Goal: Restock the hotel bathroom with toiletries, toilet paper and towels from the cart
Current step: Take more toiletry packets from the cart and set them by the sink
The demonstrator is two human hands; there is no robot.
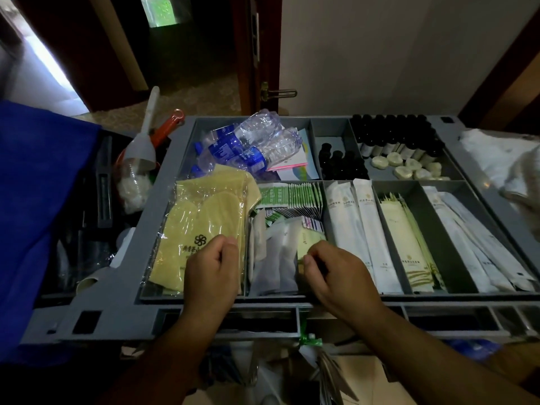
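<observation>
In the near-left compartment of the cart tray (pixel 172 171), the left hand (pixel 211 273) lies on the cling-wrapped slipper pack (pixel 204 217) with its fingers curled at the pack's right edge. The fingertips are hidden, so I cannot tell whether its grip has the wrap or merely rests there. If it does pull, the slick film may slide free, or the pack may catch on the divider and spill into the next compartment. There, frosted sachets (pixel 276 258) stand loosely on end. Just right of them the right hand (pixel 336 276) has a narrow grip, thumb and fingertips pinched on the near edge of a pale yellow packet (pixel 309 244). With so small a hold, the packet could slip back, drag a neighbour up with it, or topple the frosted sachets and the green sachets (pixel 292 194) filed behind. The toiletries all lie in the tray, none carried off yet. The long white sleeves (pixel 362 229) further right are untouched.
</observation>
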